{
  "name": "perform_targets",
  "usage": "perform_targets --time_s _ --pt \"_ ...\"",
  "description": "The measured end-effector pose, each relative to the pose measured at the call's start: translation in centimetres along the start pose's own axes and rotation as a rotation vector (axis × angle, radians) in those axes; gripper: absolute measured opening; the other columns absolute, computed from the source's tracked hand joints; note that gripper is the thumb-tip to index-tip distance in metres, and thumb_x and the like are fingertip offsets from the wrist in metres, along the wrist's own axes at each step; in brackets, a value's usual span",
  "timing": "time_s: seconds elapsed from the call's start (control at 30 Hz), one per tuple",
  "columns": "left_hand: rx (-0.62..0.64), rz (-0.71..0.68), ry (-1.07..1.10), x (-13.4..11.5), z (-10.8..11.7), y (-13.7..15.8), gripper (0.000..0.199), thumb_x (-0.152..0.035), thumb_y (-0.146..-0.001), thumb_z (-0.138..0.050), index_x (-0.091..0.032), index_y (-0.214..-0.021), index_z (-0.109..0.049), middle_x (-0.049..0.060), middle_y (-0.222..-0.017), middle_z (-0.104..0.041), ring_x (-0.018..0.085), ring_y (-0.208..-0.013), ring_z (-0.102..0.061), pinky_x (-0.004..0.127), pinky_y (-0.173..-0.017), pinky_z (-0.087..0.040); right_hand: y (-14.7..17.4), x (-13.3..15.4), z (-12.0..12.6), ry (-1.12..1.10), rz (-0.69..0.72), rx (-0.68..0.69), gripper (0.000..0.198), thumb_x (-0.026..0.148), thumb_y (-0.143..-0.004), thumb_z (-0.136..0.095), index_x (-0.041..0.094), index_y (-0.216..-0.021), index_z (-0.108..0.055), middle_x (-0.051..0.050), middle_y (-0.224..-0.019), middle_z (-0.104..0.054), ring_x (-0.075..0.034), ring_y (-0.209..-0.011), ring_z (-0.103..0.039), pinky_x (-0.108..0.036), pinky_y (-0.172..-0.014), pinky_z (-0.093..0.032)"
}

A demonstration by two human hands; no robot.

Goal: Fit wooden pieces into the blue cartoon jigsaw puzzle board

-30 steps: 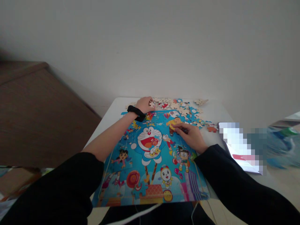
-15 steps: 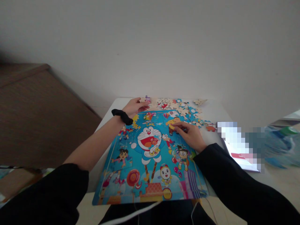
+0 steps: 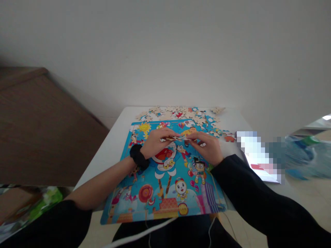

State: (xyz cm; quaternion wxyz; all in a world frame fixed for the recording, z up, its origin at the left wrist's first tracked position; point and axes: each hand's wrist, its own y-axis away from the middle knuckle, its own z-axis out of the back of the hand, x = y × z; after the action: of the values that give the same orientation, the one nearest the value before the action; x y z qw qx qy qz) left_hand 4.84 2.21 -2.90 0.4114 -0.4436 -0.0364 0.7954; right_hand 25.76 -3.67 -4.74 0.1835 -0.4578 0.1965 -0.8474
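1. The held piece (image 3: pixel 178 138), a thin strip from this angle, is above the upper half of the puzzle (image 3: pixel 159 172), between the hands. It shows almost edge-on, its long axis running left to right across the view. Whether it is one piece or more, I cannot tell.
2. The left hand (image 3: pixel 156 140) pinches its left end, thumb and fingers closed on it. The right hand (image 3: pixel 208 146) grips the right end; the two sets of fingertips are near each other.
3. The puzzle lies flat on the white bench (image 3: pixel 111 137), picture upright to the wearer, top edge toward the wall (image 3: pixel 165 55). It is slightly turned, the near right corner a little farther off than the near left. Its near edge reaches past the bench's.
4. Loose pieces (image 3: pixel 199 120) spread beyond the puzzle's far edge and round its far right corner, some pale side up, some printed side up.
5. A clear bag (image 3: pixel 307 158) at right has green and blue in it, too blurred to name.
6. The partly pixelated screen (image 3: pixel 258 155) slants from far left to near right.
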Motion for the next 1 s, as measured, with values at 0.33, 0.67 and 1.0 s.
perform_targets --time_s 0.33,0.67,1.0 --pt "-0.154 -0.543 -0.425 -0.5 0.4 1.2 0.030 -0.002 -0.084 -0.046 -0.017 -0.107 -0.059 0.008 -0.101 -0.064 0.014 -0.094 -0.061 0.024 -0.078 -0.052 0.2 0.9 0.0 -0.098 -0.079 0.021 0.042 0.027 -0.074 -0.064 0.028 -0.115 -0.058 -0.006 -0.121 -0.055 -0.019 -0.096 -0.059 -0.030 -0.066 -0.056" --pt "-0.100 -0.529 -0.456 -0.5 0.1 1.3 0.031 -0.007 -0.087 -0.043 -0.018 -0.112 -0.056 0.007 -0.105 -0.065 0.013 -0.098 -0.061 0.025 -0.082 -0.052 -0.6 1.1 0.0 -0.600 -0.555 0.199 0.049 0.032 -0.072 -0.065 0.024 -0.118 -0.049 0.004 -0.068 -0.058 -0.013 -0.067 -0.061 -0.022 -0.052 -0.047" --pt "-0.087 -0.357 -0.336 0.3 -0.1 1.5 0.030 -0.002 -0.080 -0.044 -0.019 -0.102 -0.056 0.004 -0.097 -0.068 0.013 -0.089 -0.065 0.024 -0.078 -0.053 -0.9 0.7 0.4 -0.584 -0.672 -0.035 0.033 0.033 -0.065 -0.068 0.020 -0.093 -0.054 0.003 -0.068 -0.061 -0.012 -0.061 -0.059 -0.024 -0.055 -0.047"
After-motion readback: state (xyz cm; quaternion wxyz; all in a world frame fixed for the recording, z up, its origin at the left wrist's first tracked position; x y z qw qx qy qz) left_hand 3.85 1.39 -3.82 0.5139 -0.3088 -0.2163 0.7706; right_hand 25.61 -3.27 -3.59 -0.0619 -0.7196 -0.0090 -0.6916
